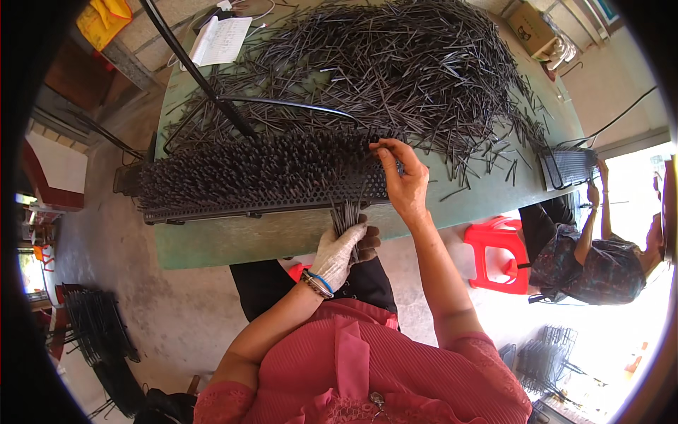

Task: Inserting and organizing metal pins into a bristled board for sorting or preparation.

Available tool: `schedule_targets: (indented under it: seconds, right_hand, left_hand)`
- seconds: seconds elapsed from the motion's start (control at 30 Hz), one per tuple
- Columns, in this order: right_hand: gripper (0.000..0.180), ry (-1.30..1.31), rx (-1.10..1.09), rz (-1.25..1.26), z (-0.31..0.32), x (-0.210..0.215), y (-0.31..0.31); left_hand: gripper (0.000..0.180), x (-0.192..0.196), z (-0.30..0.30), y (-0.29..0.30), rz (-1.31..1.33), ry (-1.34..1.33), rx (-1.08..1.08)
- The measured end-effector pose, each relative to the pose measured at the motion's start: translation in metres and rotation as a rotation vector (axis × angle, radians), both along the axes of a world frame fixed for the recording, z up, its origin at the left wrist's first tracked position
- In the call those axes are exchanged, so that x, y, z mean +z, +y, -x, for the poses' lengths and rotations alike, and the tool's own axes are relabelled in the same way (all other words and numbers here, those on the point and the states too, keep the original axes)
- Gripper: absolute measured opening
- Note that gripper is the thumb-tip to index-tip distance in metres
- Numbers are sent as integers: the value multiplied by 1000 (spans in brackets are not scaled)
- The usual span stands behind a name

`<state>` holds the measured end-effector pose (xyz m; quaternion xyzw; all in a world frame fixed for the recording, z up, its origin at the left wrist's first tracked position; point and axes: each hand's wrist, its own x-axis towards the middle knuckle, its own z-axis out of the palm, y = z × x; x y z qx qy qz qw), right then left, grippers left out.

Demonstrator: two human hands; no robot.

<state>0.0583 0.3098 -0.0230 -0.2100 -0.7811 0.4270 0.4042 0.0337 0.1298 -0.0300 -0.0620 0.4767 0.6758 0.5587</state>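
Observation:
My left hand point(339, 253), in a pale work glove with bracelets at the wrist, is closed round a bundle of thin dark sticks point(345, 216) that point upward. Just beyond it, a long black perforated rack point(304, 200) lies along the table's near side. Upright dark sticks point(233, 169) crowd most of its holes; bare holes show along the near edge and toward the right. Bare, my right hand point(407, 182) is over the rack's right part, thumb and forefinger pinched together. Whatever is between those fingertips blends into the dark sticks behind.
Loose dark sticks point(438, 63) are heaped over the green table point(205, 244). A black metal bar point(205, 88) slants across the rack's left part. An open notebook point(220, 42) lies at the back left. On the right, a co-worker point(593, 261) handles another rack point(573, 166), near a red stool point(497, 251).

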Motion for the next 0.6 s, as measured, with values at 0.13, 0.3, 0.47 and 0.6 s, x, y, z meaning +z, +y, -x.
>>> schedule_targets:
  seconds: [0.13, 0.3, 0.47, 0.6]
  right_hand:
    - [17, -5, 6, 69, -1, -3, -2]
    - [21, -54, -15, -367, 1, 2, -3]
    - [24, -68, 43, -589, -1, -3, -3]
    - [25, -74, 18, -575, 0, 3, -5]
  left_hand:
    - [24, 1, 2, 0, -18, 13, -3]
    - [24, 2, 5, -1, -6, 17, -29]
    - [24, -1, 4, -1, -11, 22, -34]
    - [24, -2, 4, -2, -24, 21, -50]
